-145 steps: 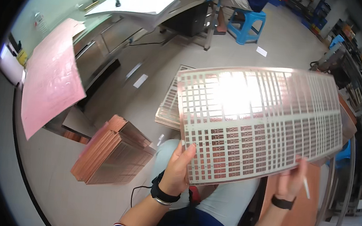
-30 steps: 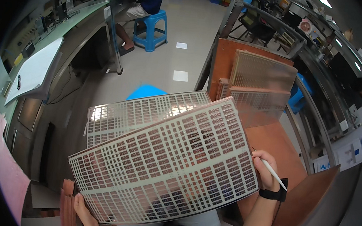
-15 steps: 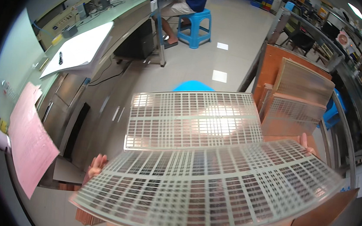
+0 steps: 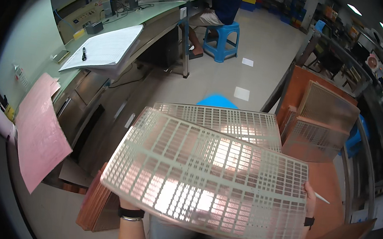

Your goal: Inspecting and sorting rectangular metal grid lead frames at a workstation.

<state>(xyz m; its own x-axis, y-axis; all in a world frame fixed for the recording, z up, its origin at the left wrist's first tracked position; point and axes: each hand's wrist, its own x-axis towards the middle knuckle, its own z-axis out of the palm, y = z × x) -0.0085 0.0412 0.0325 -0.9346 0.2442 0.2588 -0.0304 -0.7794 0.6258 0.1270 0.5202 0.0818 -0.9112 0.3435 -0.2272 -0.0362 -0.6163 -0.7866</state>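
A large thin printed circuit board panel (image 4: 222,178), copper-coloured with a pale grid pattern, is held tilted in front of me by both hands. My left hand (image 4: 126,203) is under its lower left edge, its fingers hidden by the panel. At the right edge my right hand (image 4: 309,197) grips the panel, fingers partly showing. A white pointed stick, perhaps a pen (image 4: 322,198), sticks out beside that hand. Just behind the held panel stands a second similar panel (image 4: 183,111), partly covered by it.
More panels (image 4: 326,107) lean on an orange-brown board (image 4: 297,79) at the right. Copper-coloured sheets (image 4: 95,207) stand low at the left. A pink sheet (image 4: 43,128) and a workbench with papers (image 4: 109,44) are left. Farther off, a person (image 4: 223,5) sits on a blue stool (image 4: 222,42).
The held panel has swung from a low, bowed position to a steeper tilt, its left side rising and its right end drawing inward. It now covers more of the panel behind. My view has shifted slightly.
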